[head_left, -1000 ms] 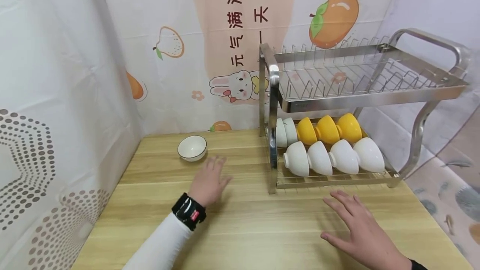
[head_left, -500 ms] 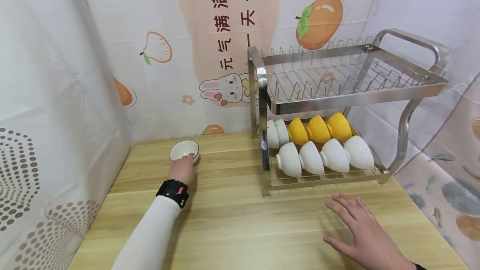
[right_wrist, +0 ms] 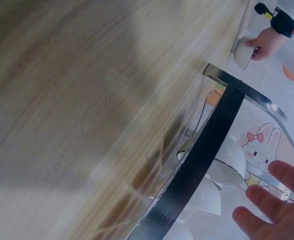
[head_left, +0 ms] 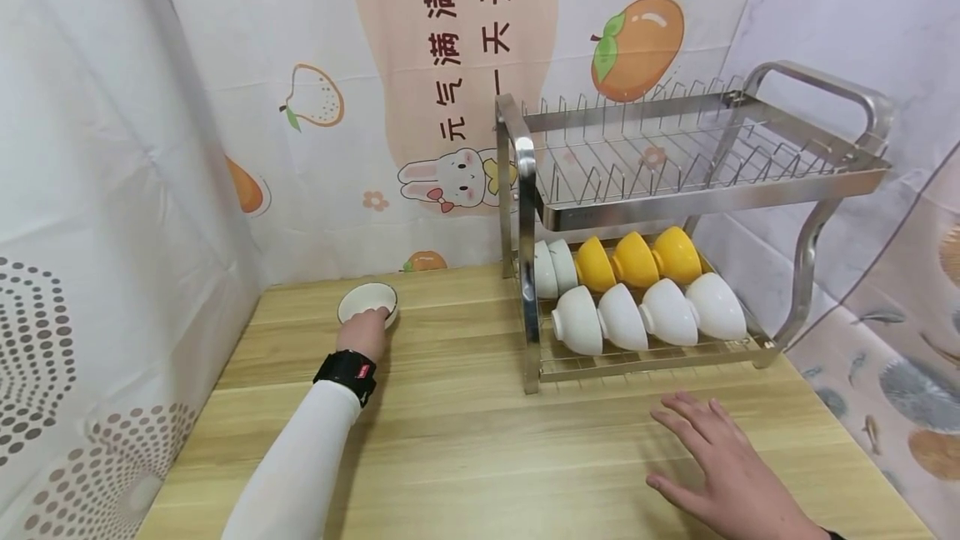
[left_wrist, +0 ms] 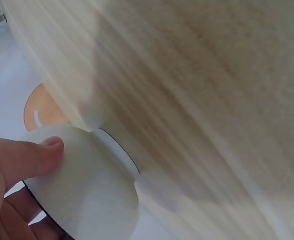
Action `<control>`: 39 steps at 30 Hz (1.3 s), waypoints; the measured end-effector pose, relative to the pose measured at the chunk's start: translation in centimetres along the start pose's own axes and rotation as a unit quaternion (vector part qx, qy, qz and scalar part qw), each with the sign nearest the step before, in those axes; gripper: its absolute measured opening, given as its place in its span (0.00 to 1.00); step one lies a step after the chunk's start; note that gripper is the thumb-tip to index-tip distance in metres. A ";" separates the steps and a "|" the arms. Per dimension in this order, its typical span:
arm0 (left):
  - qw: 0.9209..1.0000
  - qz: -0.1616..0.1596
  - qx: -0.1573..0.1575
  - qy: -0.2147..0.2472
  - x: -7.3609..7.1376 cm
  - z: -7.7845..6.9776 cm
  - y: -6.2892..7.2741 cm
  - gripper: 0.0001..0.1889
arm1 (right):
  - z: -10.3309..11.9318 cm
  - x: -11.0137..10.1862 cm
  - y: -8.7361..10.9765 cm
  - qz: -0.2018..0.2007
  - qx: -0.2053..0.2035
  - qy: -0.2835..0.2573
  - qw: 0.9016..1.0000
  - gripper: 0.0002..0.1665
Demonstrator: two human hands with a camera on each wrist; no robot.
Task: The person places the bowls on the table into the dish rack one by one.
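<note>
A small white bowl with a dark rim line (head_left: pixel 363 298) stands upright at the table's back left. My left hand (head_left: pixel 363 335) grips its near right edge. In the left wrist view the thumb presses the outside of the bowl (left_wrist: pixel 86 185), and the other fingers reach over the rim to the inside. My right hand (head_left: pixel 723 467) is spread above the table at the front right, fingers apart, holding nothing. It is nearest to the metal dish rack (head_left: pixel 645 369), just in front of it.
On the rack's lower tier, several white bowls (head_left: pixel 622 317) lean in a front row. Yellow bowls (head_left: pixel 636 259) and pale bowls (head_left: pixel 553 269) stand behind them. The wire upper tier (head_left: pixel 622 161) bears no dishes. A printed cloth (head_left: pixel 315 215) hangs along the table's back edge.
My left hand has reached left and forward to the small bowl and taken hold of its rim. The right hand stays spread in about the same place. The head view has shifted slightly.
</note>
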State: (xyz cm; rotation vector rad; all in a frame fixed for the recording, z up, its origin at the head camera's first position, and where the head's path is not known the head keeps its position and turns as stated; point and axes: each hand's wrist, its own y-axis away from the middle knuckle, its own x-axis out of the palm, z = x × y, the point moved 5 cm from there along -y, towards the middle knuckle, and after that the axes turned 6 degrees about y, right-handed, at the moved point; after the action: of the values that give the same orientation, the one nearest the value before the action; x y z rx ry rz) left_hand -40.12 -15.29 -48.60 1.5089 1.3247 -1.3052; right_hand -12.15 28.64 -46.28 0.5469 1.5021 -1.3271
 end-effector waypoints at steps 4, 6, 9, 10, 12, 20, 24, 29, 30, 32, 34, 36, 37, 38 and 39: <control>1.000 -0.020 0.013 0.004 0.2 0.3 0.4 0.16 | 0.1 0.0 0.0 -0.002 -0.001 -0.002 1.000 0.43; 0.999 -0.033 0.020 0.011 0.1 0.3 0.8 0.16 | 0.2 0.0 -0.1 -0.005 -0.002 -0.004 1.000 0.43; 0.998 -0.050 0.034 0.026 -0.1 0.0 1.7 0.16 | 0.3 -0.1 -0.1 -0.010 -0.009 -0.004 1.000 0.42; 0.997 -0.055 0.038 0.030 -0.2 0.0 2.1 0.15 | 0.4 0.0 -0.2 -0.012 -0.014 -0.005 1.000 0.42; 0.996 -0.061 0.050 0.033 -0.4 -0.4 3.1 0.14 | 0.6 0.0 -0.4 -0.016 -0.021 -0.007 1.000 0.42; 0.984 -0.045 0.168 0.041 -0.8 -3.7 8.0 0.16 | 1.2 0.4 -1.2 -0.015 -0.036 -0.010 0.999 0.41; 0.965 -0.007 0.260 0.027 -1.0 -6.5 11.2 0.17 | 2.0 0.5 -1.6 -0.023 -0.060 -0.024 0.998 0.41; 0.938 0.012 0.347 0.015 -1.6 -10.9 15.3 0.15 | 3.4 0.7 -2.2 -0.018 -0.106 -0.045 0.993 0.39; 0.930 0.011 0.368 0.011 -1.8 -11.9 16.1 0.14 | 3.8 0.7 -2.4 -0.015 -0.117 -0.050 0.992 0.39; 0.912 0.010 0.409 -0.008 -2.0 -13.9 17.5 0.13 | 4.7 0.7 -2.6 -0.019 -0.145 -0.057 0.988 0.39; 0.891 0.006 0.454 -0.031 -2.3 -15.9 18.8 0.13 | 5.8 0.5 -2.9 -0.031 -0.181 -0.068 0.981 0.38; 0.866 -0.004 0.496 -0.057 -2.6 -17.7 19.9 0.12 | 7.0 0.4 -3.2 -0.047 -0.223 -0.073 0.971 0.38; 0.856 -0.008 0.513 -0.064 -2.8 -18.5 20.3 0.12 | 7.6 0.4 -3.4 -0.054 -0.246 -0.076 0.965 0.37; 0.847 -0.013 0.526 -0.069 -2.9 -19.2 20.7 0.11 | 8.1 0.4 -3.5 -0.056 -0.265 -0.080 0.959 0.36; 0.839 -0.020 0.539 -0.076 -3.0 -19.8 21.0 0.11 | 8.6 0.4 -3.5 -0.059 -0.285 -0.085 0.953 0.35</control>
State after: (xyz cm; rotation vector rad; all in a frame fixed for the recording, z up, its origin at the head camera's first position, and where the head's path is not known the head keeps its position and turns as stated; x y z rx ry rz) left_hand -15.13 -1.46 -43.33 1.9867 0.4422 -2.3440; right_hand -11.98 19.64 -43.99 -0.0273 1.6928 -0.9302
